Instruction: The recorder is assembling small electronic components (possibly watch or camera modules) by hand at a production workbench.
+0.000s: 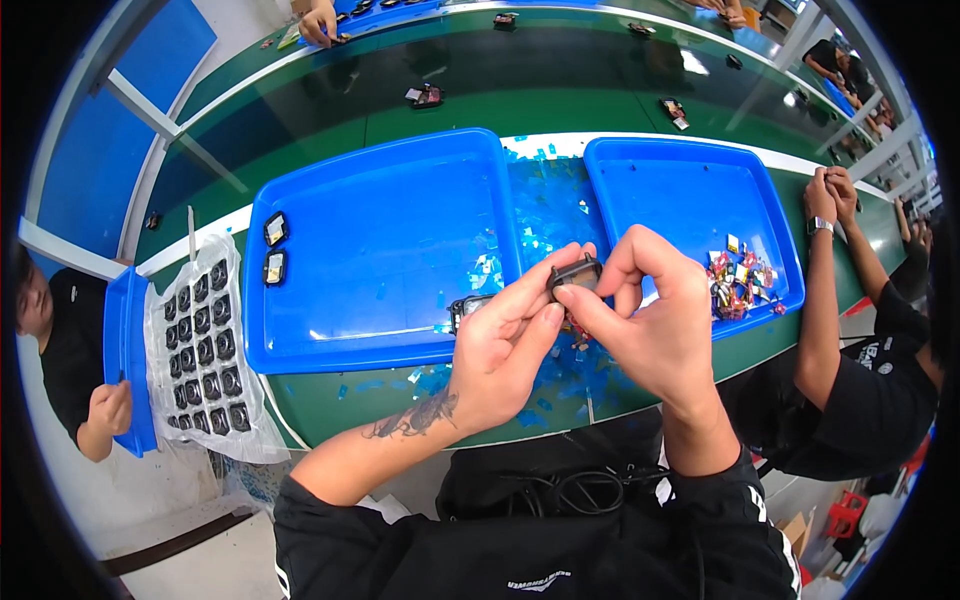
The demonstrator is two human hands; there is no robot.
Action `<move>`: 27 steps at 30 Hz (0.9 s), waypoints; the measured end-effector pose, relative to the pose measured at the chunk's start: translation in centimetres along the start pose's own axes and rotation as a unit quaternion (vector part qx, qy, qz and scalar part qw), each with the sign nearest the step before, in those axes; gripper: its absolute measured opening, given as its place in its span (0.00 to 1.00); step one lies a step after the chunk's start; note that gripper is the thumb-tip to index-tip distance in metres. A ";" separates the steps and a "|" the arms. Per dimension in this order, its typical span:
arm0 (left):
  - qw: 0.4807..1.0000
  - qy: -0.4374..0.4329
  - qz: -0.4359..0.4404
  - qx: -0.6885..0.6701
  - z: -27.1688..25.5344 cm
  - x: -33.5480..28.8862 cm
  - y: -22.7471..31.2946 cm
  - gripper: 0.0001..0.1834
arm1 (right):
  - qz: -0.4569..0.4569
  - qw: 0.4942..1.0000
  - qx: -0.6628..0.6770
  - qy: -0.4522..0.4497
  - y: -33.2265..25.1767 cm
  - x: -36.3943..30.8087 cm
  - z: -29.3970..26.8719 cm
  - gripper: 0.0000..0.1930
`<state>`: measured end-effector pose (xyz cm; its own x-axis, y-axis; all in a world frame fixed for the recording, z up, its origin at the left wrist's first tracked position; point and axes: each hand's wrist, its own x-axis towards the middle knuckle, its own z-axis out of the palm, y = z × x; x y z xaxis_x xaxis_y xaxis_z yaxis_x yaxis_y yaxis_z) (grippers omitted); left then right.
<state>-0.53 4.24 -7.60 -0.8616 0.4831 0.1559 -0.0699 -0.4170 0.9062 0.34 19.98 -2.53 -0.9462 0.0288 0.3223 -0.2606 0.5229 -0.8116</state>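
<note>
Both hands are busy with one small black casing (576, 277), held up roughly over the gap between the left blue tray (380, 230) and the right blue tray (670, 190). The left hand (505, 350) has its fingers stretched behind the casing like a backrest, while the right hand (655, 320) pinches it, thumb against the near edge and index finger curled round the side.

My two cents: let the left fingers do the bracing and press lightly with the right thumb, square to the edge. Lean on one corner and I reckon it could twist or slip. I'd also work lower over the desk (320, 400), clear of those blue film scraps (560, 210), so a drop doesn't matter much.

Stuff I can't make out: the casing's underside and whatever is inside it, plus most of the left fingertips. Another black-framed unit (466, 308) is half covered by the left hand, and some reddish bits (578, 335) below the hands are too hidden to identify.
</note>
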 end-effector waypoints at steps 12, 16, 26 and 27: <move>0.998 -0.034 0.056 0.005 0.0 -0.3 0.4 0.25 | 0.023 0.962 0.271 0.013 2.0 -0.7 1.7 0.20; 0.998 -0.038 0.053 0.000 -0.2 -0.1 0.5 0.25 | 0.046 0.943 0.329 -0.032 2.7 0.0 1.4 0.18; 0.994 0.051 0.080 -0.058 -0.4 1.0 0.6 0.26 | 0.123 0.929 0.341 -0.072 2.1 -2.1 -0.5 0.13; 0.974 -0.006 0.160 0.158 -1.5 1.2 1.2 0.24 | 0.124 0.911 0.384 -0.079 2.4 -1.9 -0.5 0.13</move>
<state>-2.44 3.18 -6.89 -0.8082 0.3763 0.4531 0.3610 -0.2914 0.8859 1.65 21.65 -4.84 -0.9944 -0.0891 0.0575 -0.0350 -0.2360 -0.9711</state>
